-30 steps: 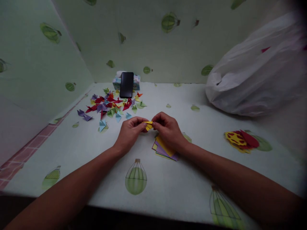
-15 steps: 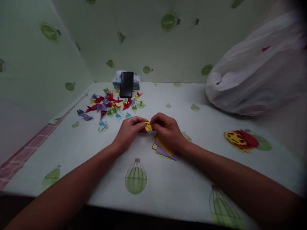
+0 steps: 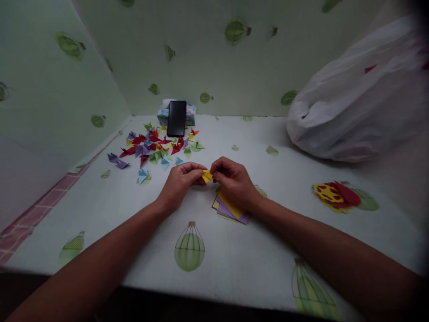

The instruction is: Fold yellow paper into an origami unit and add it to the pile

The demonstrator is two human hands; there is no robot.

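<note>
A small folded piece of yellow origami paper (image 3: 207,175) is pinched between my two hands, with crease lines on its face. My left hand (image 3: 183,182) is closed on its left side, the thumb lying over it. The fingertips of my right hand (image 3: 233,181) grip its right edge. Partly hidden below my right hand lies a fanned stack of square coloured papers (image 3: 231,210), orange-yellow on top with purple and others beneath. Beyond my left hand, many folded paper cranes (image 3: 154,145) in red, purple, green, blue and yellow lie in a loose pile.
A black phone (image 3: 177,118) leans on a tissue box (image 3: 191,114) behind the cranes. At the right back stands a large white plastic bag (image 3: 351,103). Yellow and red paper cut-outs (image 3: 330,197) lie at the right. The tabletop (image 3: 140,255) carries a balloon-print cover.
Both hands stay almost in place, still holding the yellow paper. The paper's angle between the fingertips has shifted very slightly.
</note>
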